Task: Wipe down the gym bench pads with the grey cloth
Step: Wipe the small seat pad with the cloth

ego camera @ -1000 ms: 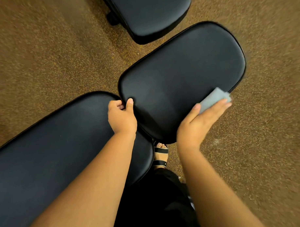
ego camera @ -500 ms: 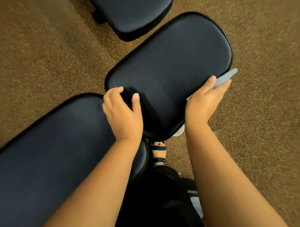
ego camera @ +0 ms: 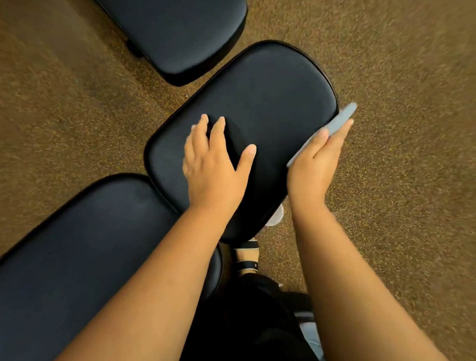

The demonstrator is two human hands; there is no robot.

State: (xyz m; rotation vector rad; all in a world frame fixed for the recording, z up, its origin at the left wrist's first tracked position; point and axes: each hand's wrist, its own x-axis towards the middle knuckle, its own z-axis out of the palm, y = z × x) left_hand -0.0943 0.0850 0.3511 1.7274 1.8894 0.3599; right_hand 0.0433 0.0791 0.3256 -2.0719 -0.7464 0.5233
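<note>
**Grey cloth at the right edge of the seat pad**

The left hand point(ego camera: 215, 166) lies flat on top of the black seat pad point(ego camera: 266, 100), fingers spread and straight, holding nothing. The right hand point(ego camera: 315, 167) presses the folded grey cloth point(ego camera: 338, 123) against the pad's right side edge, fingers extended along the cloth and thumb on its near face; the cloth's far end sticks out past the fingertips. Nearer the person, at lower left, a long black back pad point(ego camera: 67, 255) of the same bench runs off the frame, its rounded end tucked under the seat pad. Another black pad point(ego camera: 177, 27) sits apart at the top. Below is a speckled brown floor point(ego camera: 410, 78), with a sandalled foot point(ego camera: 246, 257) under the seat pad.
</note>
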